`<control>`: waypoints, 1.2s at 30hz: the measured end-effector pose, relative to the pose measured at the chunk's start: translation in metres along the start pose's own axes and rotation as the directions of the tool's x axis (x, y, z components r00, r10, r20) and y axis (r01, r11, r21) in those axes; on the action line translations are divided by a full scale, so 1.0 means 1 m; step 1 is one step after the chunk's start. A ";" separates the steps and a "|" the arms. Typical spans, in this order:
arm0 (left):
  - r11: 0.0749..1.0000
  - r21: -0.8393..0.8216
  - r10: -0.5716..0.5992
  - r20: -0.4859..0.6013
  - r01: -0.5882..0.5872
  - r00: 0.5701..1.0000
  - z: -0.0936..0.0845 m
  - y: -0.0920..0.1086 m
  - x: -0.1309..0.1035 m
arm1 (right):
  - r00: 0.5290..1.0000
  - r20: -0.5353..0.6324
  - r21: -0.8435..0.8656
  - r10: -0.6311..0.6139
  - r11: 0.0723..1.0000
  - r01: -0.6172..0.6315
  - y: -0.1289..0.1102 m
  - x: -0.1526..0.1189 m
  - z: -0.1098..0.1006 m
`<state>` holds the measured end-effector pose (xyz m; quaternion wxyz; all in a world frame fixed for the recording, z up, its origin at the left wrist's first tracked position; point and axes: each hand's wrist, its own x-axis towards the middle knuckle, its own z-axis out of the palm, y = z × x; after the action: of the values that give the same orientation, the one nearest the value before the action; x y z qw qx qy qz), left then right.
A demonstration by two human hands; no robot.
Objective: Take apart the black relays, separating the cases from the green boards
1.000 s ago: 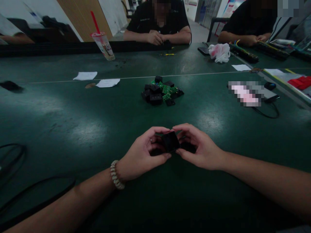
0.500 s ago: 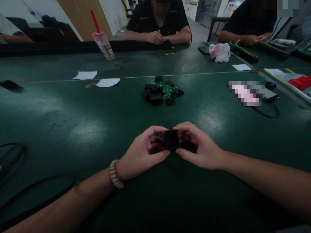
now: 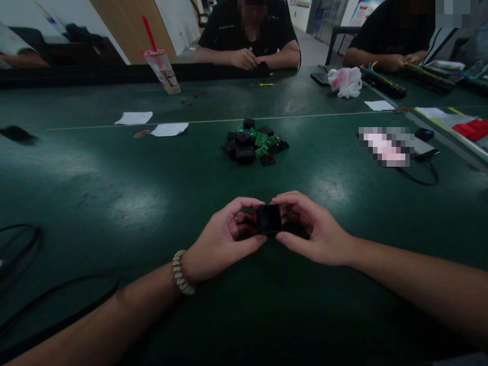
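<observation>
A small black plastic box (image 3: pixel 270 219) is held between my two hands, its hollow side facing me. My left hand (image 3: pixel 232 231) grips it from the left, thumb at the lower edge and index finger at the top. From the other side my right hand (image 3: pixel 310 229) pinches the box in the same way, thumb low and fingers above. The box's inside is too dark to make out. Beyond my hands lies a pile of black plastic cases (image 3: pixel 244 152) mixed with green circuit boards (image 3: pixel 263 140).
The green table (image 3: pixel 171 173) carries paper sheets (image 3: pixel 170 130), a cup with a red straw (image 3: pixel 163 73), a plastic bag (image 3: pixel 345 82) and a black cable (image 3: pixel 57 295) at left. A person (image 3: pixel 247 35) sits opposite; another (image 3: pixel 392 35) handles wired parts at right.
</observation>
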<state>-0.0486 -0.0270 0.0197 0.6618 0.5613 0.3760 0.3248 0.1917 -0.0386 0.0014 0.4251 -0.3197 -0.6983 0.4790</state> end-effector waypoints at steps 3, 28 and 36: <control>1.000 0.009 0.011 0.004 -0.011 1.000 0.000 0.000 0.000 | 1.000 0.003 0.002 -0.002 1.000 0.002 0.000 0.000 0.000; 1.000 0.017 0.026 0.020 -0.026 0.999 -0.002 -0.002 0.001 | 0.998 -0.021 -0.027 -0.059 0.998 0.058 0.002 -0.001 -0.001; 0.999 0.025 0.038 0.001 -0.038 0.999 0.000 0.000 0.001 | 0.994 -0.029 -0.088 -0.104 0.991 0.101 0.004 -0.001 -0.002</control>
<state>-0.0481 -0.0263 0.0196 0.6484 0.5768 0.3690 0.3326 0.1937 -0.0376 -0.0023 0.4465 -0.3095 -0.7266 0.4206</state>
